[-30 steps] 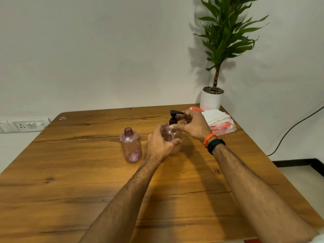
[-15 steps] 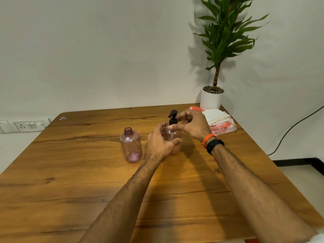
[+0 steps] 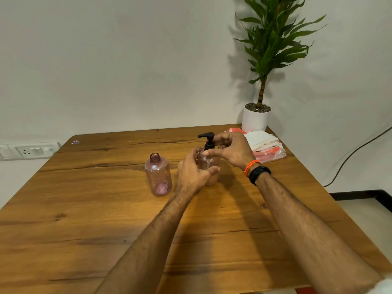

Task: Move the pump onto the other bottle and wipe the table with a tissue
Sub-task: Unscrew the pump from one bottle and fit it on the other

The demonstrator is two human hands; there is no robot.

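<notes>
near the middle of the wooden table [image 3: 89,225], as the head view is showing it, two pink see-through bottles are standing upright, close together but not touching. the capless bottle [image 3: 158,175] is sitting on the left with its threaded neck open to the air. the second bottle [image 3: 209,166] is standing just to its right, and the black pump [image 3: 207,141] is sitting on its neck, spout pointing left. the left hand [image 3: 194,172] is wrapping around the body of the second bottle from the near side, thumb reaching across the front and fingers curling behind it, so it is holding the bottle firmly. the right hand [image 3: 230,150] is coming in from the right at the height of the pump; its fingers are curling around the pump's collar just under the head, and the thumb is stretching out leftward in front of the bottle's shoulder, so the grip is closing on the pump. an orange band and a black band [image 3: 259,174] are circling the right wrist. a pack of tissues [image 3: 265,146] in clear wrapping with orange print is lying near the far right corner of the table, behind the right hand and apart from it. a potted plant [image 3: 257,115] in a white pot is standing at that corner, just behind the tissues. a wall socket [image 3: 31,150] is showing at the far left, and a dark cable [image 3: 356,153] is hanging down along the wall on the right.
</notes>
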